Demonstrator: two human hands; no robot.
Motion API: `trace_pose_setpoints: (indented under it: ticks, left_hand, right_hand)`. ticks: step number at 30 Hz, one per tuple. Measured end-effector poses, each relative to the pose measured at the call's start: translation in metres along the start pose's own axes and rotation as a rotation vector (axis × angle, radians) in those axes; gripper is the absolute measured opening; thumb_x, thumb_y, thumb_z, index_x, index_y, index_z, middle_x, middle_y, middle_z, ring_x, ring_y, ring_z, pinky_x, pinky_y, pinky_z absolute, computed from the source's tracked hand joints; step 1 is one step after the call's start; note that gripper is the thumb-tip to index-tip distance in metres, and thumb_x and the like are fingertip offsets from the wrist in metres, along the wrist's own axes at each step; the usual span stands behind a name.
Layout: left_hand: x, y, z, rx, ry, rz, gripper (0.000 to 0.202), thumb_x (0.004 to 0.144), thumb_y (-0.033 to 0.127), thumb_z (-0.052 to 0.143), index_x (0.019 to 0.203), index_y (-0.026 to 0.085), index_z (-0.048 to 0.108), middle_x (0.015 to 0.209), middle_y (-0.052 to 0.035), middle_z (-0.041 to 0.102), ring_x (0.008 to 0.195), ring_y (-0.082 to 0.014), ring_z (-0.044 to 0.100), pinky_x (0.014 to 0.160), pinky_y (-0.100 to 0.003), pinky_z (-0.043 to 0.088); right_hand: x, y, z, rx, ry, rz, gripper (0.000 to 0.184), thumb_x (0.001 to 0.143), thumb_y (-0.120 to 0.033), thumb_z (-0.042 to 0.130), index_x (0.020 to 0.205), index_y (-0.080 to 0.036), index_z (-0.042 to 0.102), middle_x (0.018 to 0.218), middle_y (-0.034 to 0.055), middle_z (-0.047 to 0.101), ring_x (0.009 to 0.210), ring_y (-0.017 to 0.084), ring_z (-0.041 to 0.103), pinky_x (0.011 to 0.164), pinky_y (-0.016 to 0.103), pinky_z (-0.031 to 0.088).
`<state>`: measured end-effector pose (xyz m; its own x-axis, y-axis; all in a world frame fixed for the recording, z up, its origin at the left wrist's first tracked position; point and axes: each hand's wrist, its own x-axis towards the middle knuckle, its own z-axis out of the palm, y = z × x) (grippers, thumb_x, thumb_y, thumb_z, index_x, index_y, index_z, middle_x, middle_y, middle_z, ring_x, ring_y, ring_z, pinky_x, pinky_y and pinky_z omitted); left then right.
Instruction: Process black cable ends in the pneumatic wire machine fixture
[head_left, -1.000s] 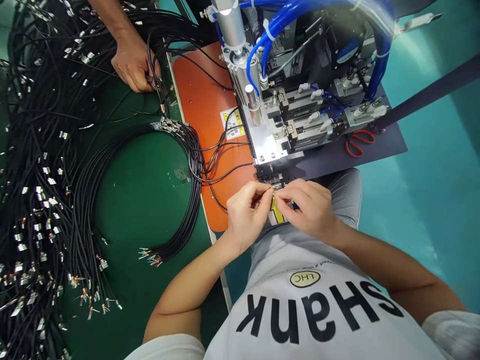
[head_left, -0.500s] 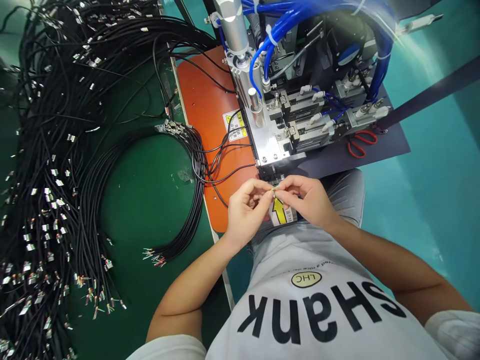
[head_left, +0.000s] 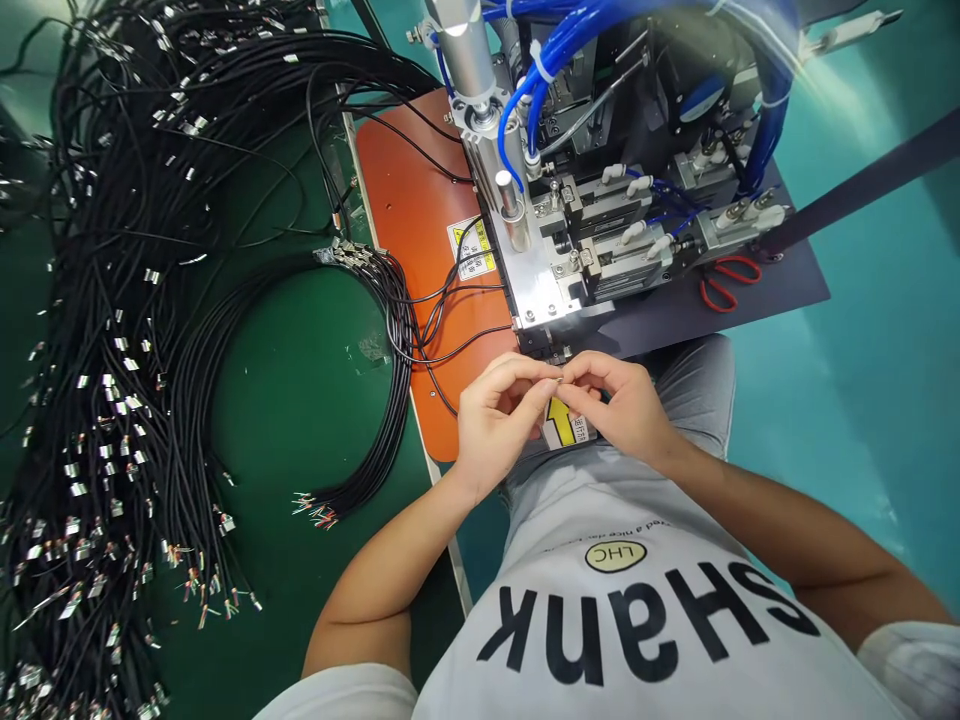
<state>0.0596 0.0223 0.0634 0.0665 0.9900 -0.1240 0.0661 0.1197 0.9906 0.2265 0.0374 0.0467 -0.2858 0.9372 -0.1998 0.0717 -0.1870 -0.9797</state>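
My left hand (head_left: pixel 504 410) and my right hand (head_left: pixel 615 398) meet fingertip to fingertip at the front edge of the machine (head_left: pixel 551 290). Both are closed in a pinch on something tiny between them; the fingers hide most of it, so I cannot make out what it is. Just below the fingertips shows a label with a yellow arrow (head_left: pixel 561 424). Black cables (head_left: pixel 480 332) run from the machine over the orange plate (head_left: pixel 405 190), left of my hands.
On the green table (head_left: pixel 277 400) lies a curved bundle of black cables (head_left: pixel 396 400) with bared coloured wire ends. A large heap of similar cables (head_left: pixel 112 240) covers the far left. Red-handled scissors (head_left: pixel 720 285) lie right of the machine. Blue air hoses (head_left: pixel 585 45) arch above it.
The view has shifted slightly. My fingertips have drawn closer together, and the small thing between them is more covered now. Cables and machine stay as they were.
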Motion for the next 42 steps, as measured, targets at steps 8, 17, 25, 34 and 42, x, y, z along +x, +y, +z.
trace_pose_setpoints:
  ticks: [8, 17, 25, 34, 42]
  left_hand:
    - [0.002, -0.005, 0.000, -0.168, -0.025, -0.129, 0.018, 0.093, 0.038, 0.064, 0.095, 0.020, 0.063, 0.060, 0.0033, 0.056, 0.051, -0.0094, 0.056, 0.047, -0.022, 0.046]
    - [0.002, -0.005, 0.000, -0.191, 0.007, -0.144, 0.021, 0.092, 0.039, 0.065, 0.096, 0.018, 0.061, 0.070, 0.0017, 0.058, 0.058, -0.0077, 0.054, 0.056, -0.021, 0.046]
    - [0.003, 0.006, -0.009, -0.124, -0.013, -0.241, 0.025, 0.081, 0.039, 0.076, 0.090, 0.015, 0.074, 0.066, -0.0016, 0.064, 0.058, -0.0103, 0.057, 0.057, -0.023, 0.052]
    - [0.003, 0.008, -0.009, -0.192, -0.023, -0.301, 0.023, 0.080, 0.035, 0.077, 0.091, 0.016, 0.075, 0.055, 0.0030, 0.057, 0.052, -0.0084, 0.054, 0.060, -0.024, 0.056]
    - [0.004, 0.010, -0.011, -0.192, -0.081, -0.396, 0.024, 0.077, 0.035, 0.079, 0.087, 0.014, 0.073, 0.059, 0.0027, 0.060, 0.047, -0.0050, 0.047, 0.053, -0.021, 0.053]
  right_hand:
    - [0.000, -0.002, 0.000, 0.062, -0.029, 0.064, 0.018, 0.086, -0.035, 0.072, 0.081, -0.019, 0.065, 0.069, -0.0008, 0.066, 0.058, 0.011, 0.057, 0.054, 0.025, 0.042]
    - [-0.002, -0.003, 0.008, -0.009, 0.042, -0.035, 0.013, 0.089, -0.028, 0.066, 0.080, -0.020, 0.064, 0.071, -0.0007, 0.067, 0.063, 0.012, 0.061, 0.059, 0.026, 0.044]
    - [-0.002, -0.003, -0.003, -0.225, 0.100, -0.121, 0.008, 0.087, -0.025, 0.069, 0.080, -0.021, 0.069, 0.075, -0.0009, 0.068, 0.067, 0.013, 0.059, 0.061, 0.028, 0.040]
    - [0.007, -0.009, -0.014, -0.063, -0.033, -0.019, 0.008, 0.086, -0.028, 0.071, 0.084, -0.019, 0.071, 0.078, 0.0007, 0.070, 0.070, 0.014, 0.060, 0.061, 0.029, 0.039]
    - [0.007, -0.010, -0.015, -0.300, -0.028, -0.275, 0.008, 0.086, -0.015, 0.065, 0.083, -0.020, 0.069, 0.081, 0.0004, 0.068, 0.074, 0.014, 0.059, 0.067, 0.030, 0.043]
